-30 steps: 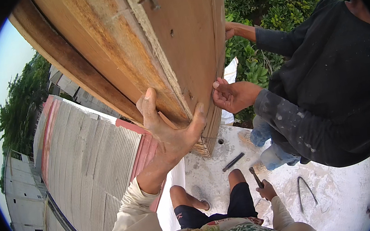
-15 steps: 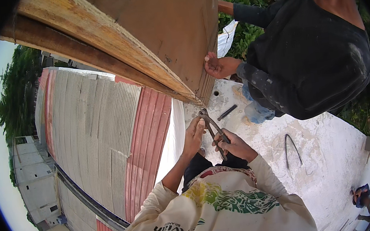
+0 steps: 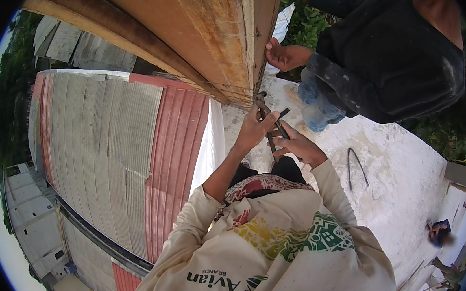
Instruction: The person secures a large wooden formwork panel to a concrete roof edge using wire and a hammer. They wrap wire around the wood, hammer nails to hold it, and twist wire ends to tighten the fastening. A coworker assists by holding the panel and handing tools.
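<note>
Dark metal pincers (image 3: 264,108) are held between my hands, their head up against the lower corner of a tall wooden formwork box (image 3: 215,28). My left hand (image 3: 254,130) is closed around the upper part, close below the head, with its thumb across the tool. Lower down, my right hand (image 3: 303,145) grips the handles. Whether a nail or wire is between the jaws is too small to tell. Beside the box at the right, a co-worker in a dark shirt (image 3: 388,55) has a hand (image 3: 289,56) against the panel.
A pale concrete slab (image 3: 381,152) lies below, with a short dark bar (image 3: 284,113) and a bent dark rod (image 3: 351,167) on it. Left of the slab, a lower corrugated roof (image 3: 100,125) stretches away. Another person (image 3: 440,233) is far off at the lower right.
My view has shifted, so more of the formwork's narrow side shows. Both hands and the pincers have moved up with the box corner. The co-worker's hand has turned and now rests against the panel.
</note>
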Motion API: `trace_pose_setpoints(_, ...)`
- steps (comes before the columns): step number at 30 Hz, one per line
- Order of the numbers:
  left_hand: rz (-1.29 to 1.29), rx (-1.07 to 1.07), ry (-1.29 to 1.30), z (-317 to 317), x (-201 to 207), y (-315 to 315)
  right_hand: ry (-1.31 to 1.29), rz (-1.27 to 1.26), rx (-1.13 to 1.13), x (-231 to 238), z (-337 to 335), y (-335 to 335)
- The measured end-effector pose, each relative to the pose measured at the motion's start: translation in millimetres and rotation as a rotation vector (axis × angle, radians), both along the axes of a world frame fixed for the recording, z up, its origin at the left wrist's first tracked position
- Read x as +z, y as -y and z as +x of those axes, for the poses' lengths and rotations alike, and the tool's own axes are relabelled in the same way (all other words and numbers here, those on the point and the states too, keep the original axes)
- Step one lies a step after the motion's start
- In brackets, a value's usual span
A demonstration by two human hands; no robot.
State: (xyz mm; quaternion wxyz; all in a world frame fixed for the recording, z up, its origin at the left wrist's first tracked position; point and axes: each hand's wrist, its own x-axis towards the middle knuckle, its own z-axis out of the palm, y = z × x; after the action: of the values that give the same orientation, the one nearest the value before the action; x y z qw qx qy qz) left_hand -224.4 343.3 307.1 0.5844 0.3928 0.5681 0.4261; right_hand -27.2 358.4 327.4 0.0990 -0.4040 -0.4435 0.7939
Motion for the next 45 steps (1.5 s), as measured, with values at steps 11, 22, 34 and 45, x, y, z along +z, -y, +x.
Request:
trace_pose_setpoints(11, -0.027, 0.048, 0.072, 5.7, 1.4, -5.4, -0.165, -0.218, -0.051, 16.9, -7.8, -0.6)
trace_pose_setpoints(22, -0.088, 0.026, 0.199, -5.7, -11.6, -18.2, 0.092, 0.070, 0.070, 7.6, -18.5, -8.5)
trace_pose_setpoints(34, -0.055, 0.041, 0.603, -11.6, -28.6, -14.0, 0.053, -0.089, -0.160, 5.9, -34.1, 13.3)
trace_pose_setpoints(45, -0.350, 0.002, 0.874, -5.1, -24.8, -45.1, -0.266, -0.323, -0.161, -13.1, -41.3, 19.7)
